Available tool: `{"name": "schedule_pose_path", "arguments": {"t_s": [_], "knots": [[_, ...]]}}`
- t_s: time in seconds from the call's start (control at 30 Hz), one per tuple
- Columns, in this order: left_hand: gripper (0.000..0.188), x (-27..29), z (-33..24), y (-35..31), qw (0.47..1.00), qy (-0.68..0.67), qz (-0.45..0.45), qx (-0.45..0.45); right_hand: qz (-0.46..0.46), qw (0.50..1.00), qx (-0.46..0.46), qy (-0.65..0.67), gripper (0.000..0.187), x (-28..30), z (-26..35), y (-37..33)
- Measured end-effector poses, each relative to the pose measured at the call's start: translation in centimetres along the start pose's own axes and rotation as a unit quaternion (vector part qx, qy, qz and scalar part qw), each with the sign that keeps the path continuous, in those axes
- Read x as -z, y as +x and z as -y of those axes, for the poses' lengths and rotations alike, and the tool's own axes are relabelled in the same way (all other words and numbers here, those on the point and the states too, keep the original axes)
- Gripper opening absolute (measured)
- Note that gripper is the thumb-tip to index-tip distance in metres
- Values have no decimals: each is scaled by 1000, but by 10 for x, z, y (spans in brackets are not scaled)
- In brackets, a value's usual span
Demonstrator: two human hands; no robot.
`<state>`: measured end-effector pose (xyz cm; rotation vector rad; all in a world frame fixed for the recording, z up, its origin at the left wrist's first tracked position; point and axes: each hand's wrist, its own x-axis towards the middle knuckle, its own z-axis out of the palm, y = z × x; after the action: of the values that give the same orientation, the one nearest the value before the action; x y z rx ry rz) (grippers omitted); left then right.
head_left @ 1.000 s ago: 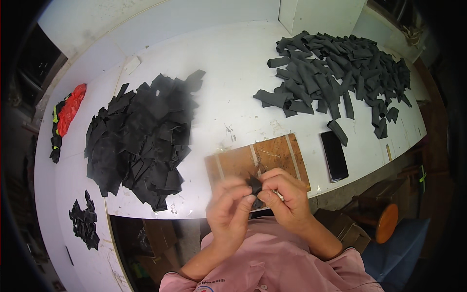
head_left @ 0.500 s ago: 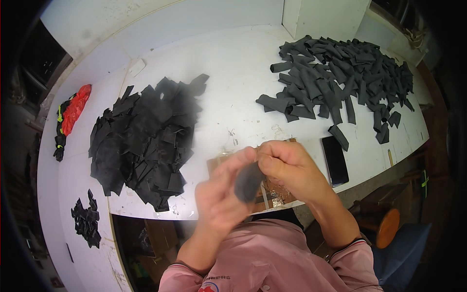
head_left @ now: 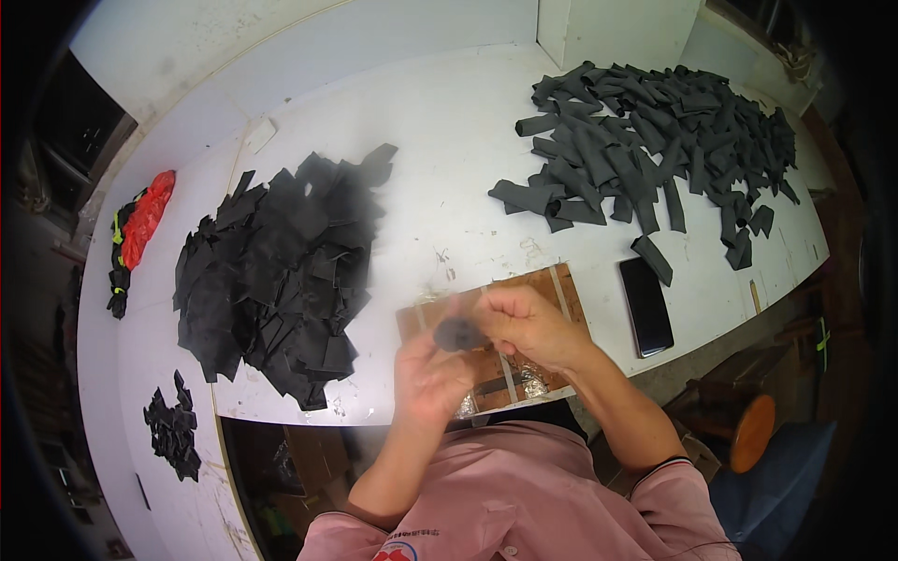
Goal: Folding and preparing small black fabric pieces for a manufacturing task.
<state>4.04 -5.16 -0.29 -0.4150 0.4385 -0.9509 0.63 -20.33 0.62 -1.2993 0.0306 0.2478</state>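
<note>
Both my hands are raised over a brown wooden board [head_left: 561, 285] at the table's near edge. My left hand [head_left: 426, 374] and my right hand [head_left: 528, 327] together hold a small dark grey rolled piece [head_left: 458, 334] between their fingers. The left hand is blurred by motion. To the left lies a pile of flat black cut pieces [head_left: 276, 271]. At the far right sits a heap of dark grey rolled strips [head_left: 655, 140].
A black phone [head_left: 647, 306] lies face down right of the board. A small black heap [head_left: 171, 425] and a red and black bundle [head_left: 140, 229] lie at the left. A white box [head_left: 617, 28] stands at the back. An orange stool [head_left: 753, 432] is below right.
My hands have lifted from the board edge and shifted, still working the dark piece, which now looks rolled into a short tube.
</note>
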Motion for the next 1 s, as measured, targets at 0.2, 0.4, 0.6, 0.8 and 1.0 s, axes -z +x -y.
{"name": "schedule_pose_path", "arguments": {"t_s": [0.2,0.4,0.6,0.8,1.0], "knots": [[38,-2,15,-13,555,787,-92,-254,-34,999,-5,14,19,16,-32,-12],[21,-19,20,-11,425,853,87,-290,-189,865,299,-357,19,-4,8,-20],[21,9,2,-18,624,702,32,-341,-62,724,296,-620,16,-3,11,-25],[22,-20,34,-6,622,728,93,-273,-124,790,325,-505,10,1,-10,-23],[12,-35,28,11,368,924,-6,-101,-136,827,299,-456,5,17,-60,-22]]}}
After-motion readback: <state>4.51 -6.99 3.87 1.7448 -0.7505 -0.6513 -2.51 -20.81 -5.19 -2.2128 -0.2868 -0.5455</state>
